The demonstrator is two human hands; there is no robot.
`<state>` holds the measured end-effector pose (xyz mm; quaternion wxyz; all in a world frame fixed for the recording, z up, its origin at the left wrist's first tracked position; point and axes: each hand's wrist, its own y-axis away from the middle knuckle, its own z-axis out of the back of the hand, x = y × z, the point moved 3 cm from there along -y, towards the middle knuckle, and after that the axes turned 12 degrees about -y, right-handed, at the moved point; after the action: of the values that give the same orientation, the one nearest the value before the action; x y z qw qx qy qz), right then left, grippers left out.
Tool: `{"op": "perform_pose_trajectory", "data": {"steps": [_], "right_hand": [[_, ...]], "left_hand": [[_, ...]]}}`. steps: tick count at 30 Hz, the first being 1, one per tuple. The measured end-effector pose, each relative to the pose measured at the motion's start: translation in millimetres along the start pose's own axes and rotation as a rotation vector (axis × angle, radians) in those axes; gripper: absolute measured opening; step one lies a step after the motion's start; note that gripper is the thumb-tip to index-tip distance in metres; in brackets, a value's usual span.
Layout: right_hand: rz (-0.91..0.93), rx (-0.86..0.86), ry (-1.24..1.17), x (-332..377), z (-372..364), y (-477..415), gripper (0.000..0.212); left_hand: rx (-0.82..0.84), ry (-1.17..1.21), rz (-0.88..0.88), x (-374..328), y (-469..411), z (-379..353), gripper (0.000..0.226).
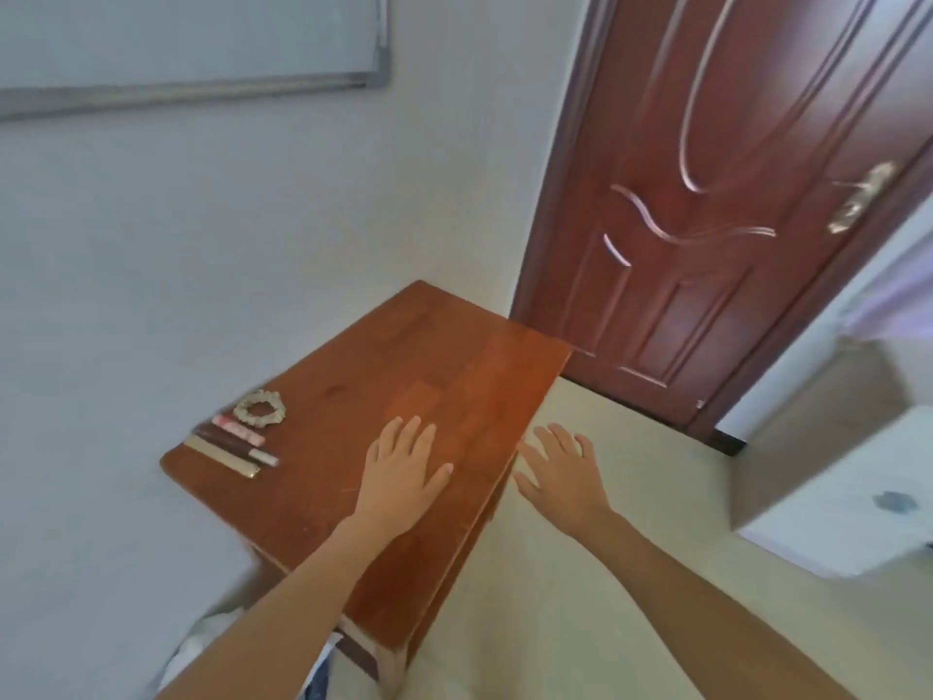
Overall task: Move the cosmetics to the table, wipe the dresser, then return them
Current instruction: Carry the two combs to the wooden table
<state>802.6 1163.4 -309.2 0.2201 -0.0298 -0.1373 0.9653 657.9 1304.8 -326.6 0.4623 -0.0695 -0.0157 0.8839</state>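
Note:
A brown wooden dresser top (pixel 454 366) stands against the white wall. Near its left end lie the cosmetics: a beige scrunchie (pixel 260 408), a pink tube (pixel 237 429), a dark brown tube with a silver cap (pixel 235 444) and a gold flat stick (pixel 222 457), side by side. My left hand (pixel 401 469) is over the dresser top with fingers spread and straight, to the right of the cosmetics and holding nothing. My right hand (pixel 560 469) hovers open just past the dresser's right edge, over the pale floor, empty.
A dark red door (pixel 707 219) stands shut behind the dresser's far right corner. A white piece of furniture (pixel 838 502) is at the right. A framed white board (pixel 192 42) hangs on the wall at upper left. Pale floor lies between dresser and white furniture.

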Motion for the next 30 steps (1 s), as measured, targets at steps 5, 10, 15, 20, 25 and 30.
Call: {"op": "perform_pose_trajectory", "data": {"steps": [5, 10, 15, 20, 25, 30], "right_hand": [[-0.215, -0.035, 0.062, -62, 41, 78, 0.044], [-0.409, -0.109, 0.121, -111, 69, 174, 0.044], [-0.572, -0.132, 0.154, -155, 109, 269, 0.044], [-0.585, -0.155, 0.187, -193, 144, 363, 0.071], [-0.611, -0.180, 0.201, -228, 174, 449, 0.051], [-0.669, -0.214, 0.195, -261, 193, 518, 0.042]], "left_hand": [[-0.015, 0.020, -0.240, -89, -12, 16, 0.084], [-0.062, 0.043, -0.471, -183, -2, 26, 0.089], [0.009, 0.030, -0.588, -282, 32, 33, 0.081], [-0.021, -0.012, -0.633, -374, 89, 35, 0.074], [-0.036, 0.044, -0.643, -458, 142, 22, 0.072], [0.042, 0.063, -0.678, -521, 176, 4, 0.074]]}}
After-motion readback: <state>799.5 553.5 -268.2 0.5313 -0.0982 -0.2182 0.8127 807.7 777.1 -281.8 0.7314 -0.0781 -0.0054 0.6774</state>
